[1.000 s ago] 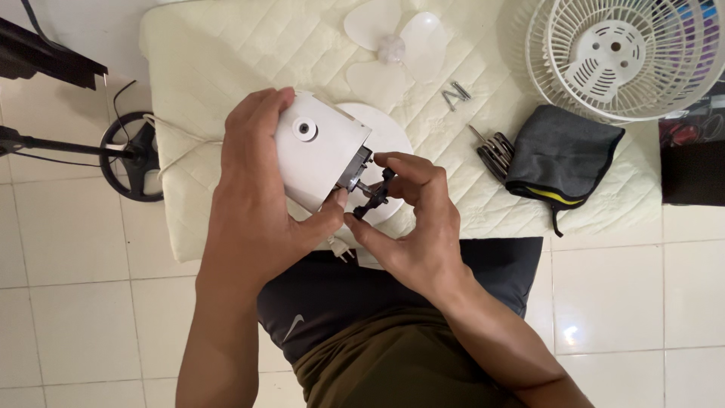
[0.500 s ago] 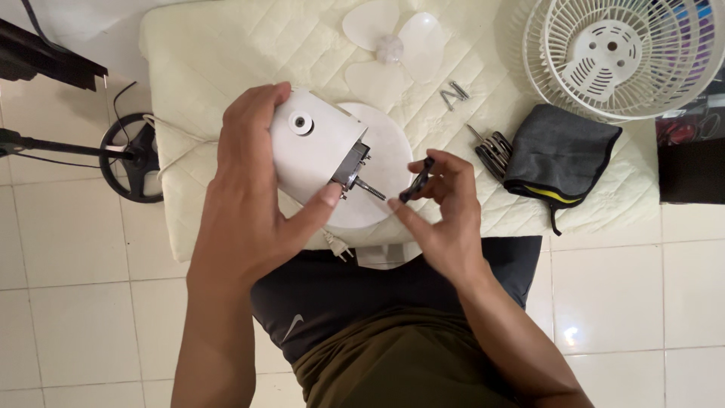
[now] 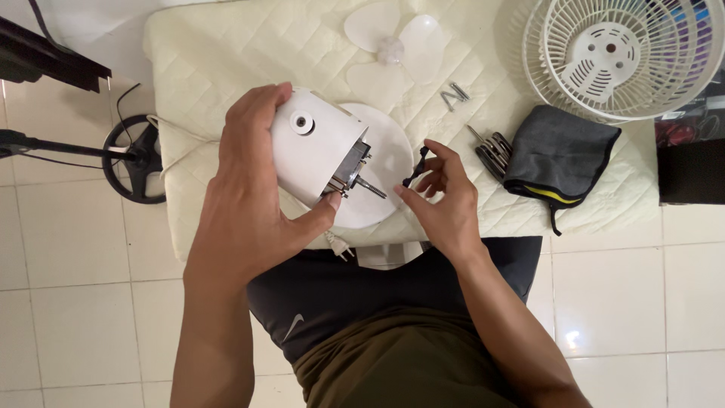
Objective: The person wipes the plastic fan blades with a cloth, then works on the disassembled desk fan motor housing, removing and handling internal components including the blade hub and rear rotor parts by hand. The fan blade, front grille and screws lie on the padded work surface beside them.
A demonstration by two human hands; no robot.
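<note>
My left hand [image 3: 253, 193] grips a white fan motor housing [image 3: 313, 147], tilted so its bare metal shaft [image 3: 370, 187] points right and toward me. A small black plastic part [image 3: 415, 167] is pinched between the fingers of my right hand [image 3: 442, 200], a short way right of the shaft tip and clear of it. Under the housing lies the round white fan base [image 3: 385, 162], resting on a cream quilted mat [image 3: 226, 53].
A translucent fan blade [image 3: 393, 49] lies at the mat's far edge. Loose screws [image 3: 455, 94], a multi-tool [image 3: 495, 151] and a grey folded cloth [image 3: 563, 155] sit to the right, below a white fan grille [image 3: 623, 53]. A black stand [image 3: 132, 159] is on the left, on white tiled floor.
My right hand pulled the black part off the shaft and moved it right and slightly up. The shaft now stands bare. My left hand kept hold of the housing.
</note>
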